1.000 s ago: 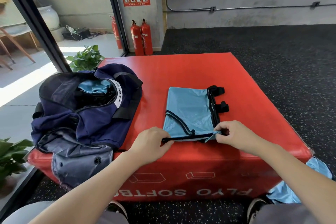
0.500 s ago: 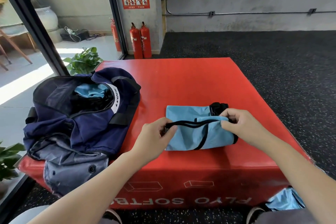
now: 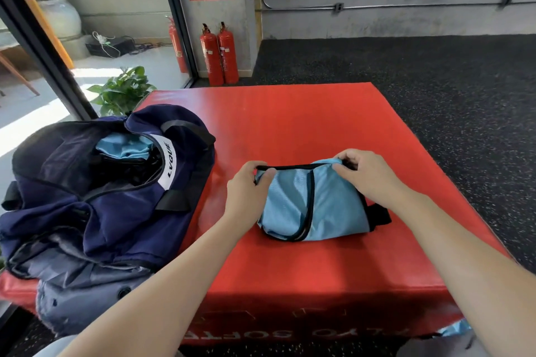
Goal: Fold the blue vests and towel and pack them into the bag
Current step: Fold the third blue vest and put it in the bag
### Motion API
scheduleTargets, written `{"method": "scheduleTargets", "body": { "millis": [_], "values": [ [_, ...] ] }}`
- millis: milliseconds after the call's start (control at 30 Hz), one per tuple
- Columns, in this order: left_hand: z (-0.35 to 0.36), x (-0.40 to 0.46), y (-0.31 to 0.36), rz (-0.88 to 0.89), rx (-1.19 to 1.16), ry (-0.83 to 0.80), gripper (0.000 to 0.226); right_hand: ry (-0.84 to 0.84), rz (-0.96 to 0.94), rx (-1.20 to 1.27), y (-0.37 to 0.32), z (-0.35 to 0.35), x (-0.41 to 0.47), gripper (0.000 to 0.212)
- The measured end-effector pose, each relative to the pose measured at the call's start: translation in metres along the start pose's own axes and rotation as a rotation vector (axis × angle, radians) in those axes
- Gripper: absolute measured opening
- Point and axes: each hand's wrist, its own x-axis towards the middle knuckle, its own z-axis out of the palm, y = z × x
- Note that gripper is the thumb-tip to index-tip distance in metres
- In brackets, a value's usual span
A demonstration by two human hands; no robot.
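A light blue vest [image 3: 314,201] with black trim lies folded over on the red soft box [image 3: 290,119]. My left hand [image 3: 246,191] pinches the far left corner of its folded edge. My right hand [image 3: 365,172] pinches the far right corner of the same edge. A navy duffel bag [image 3: 95,203] sits open on the left side of the box. Light blue fabric [image 3: 124,146] shows inside its opening. Black straps [image 3: 378,216] of the vest stick out on the right under my right wrist.
More light blue cloth [image 3: 454,330] hangs at the box's lower right edge. Two red fire extinguishers [image 3: 219,53] stand by the far wall. A potted plant [image 3: 123,93] stands behind the bag, beside a glass door frame [image 3: 43,46]. Dark speckled floor [image 3: 449,81] surrounds the box.
Both hands have carried the vest's near edge away from me and over, folding it in half. The camera has tilted down and closer.
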Motion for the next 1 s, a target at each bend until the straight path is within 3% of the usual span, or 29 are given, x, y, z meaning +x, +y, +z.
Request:
{"method": "scheduleTargets", "body": {
  "millis": [100,233,500,567,767,900,1000],
  "values": [
    [0.006,-0.011,-0.005,-0.088,0.012,-0.072,0.038,-0.05,0.009,-0.11,0.012,0.008,0.011,0.009],
    [0.007,-0.031,-0.013,-0.059,0.073,-0.126,0.052,-0.075,0.038,-0.209,0.025,0.012,0.018,0.007],
    [0.007,-0.03,-0.031,0.028,0.193,-0.123,0.023,-0.092,0.049,-0.243,0.025,0.015,0.021,0.007],
    [0.007,-0.028,-0.029,0.05,0.257,-0.142,0.024,-0.09,0.051,-0.223,0.027,0.016,0.02,0.008],
    [0.003,-0.024,-0.023,0.173,0.58,-0.242,0.038,-0.024,-0.014,-0.298,0.019,0.011,0.007,0.039],
    [-0.001,-0.002,-0.025,0.286,0.689,-0.186,0.037,0.04,-0.122,-0.249,-0.008,0.016,-0.017,0.027],
    [0.001,0.014,-0.024,0.332,0.645,-0.212,0.039,-0.055,0.0,-0.059,-0.034,0.029,-0.042,0.01]
  ]
}}
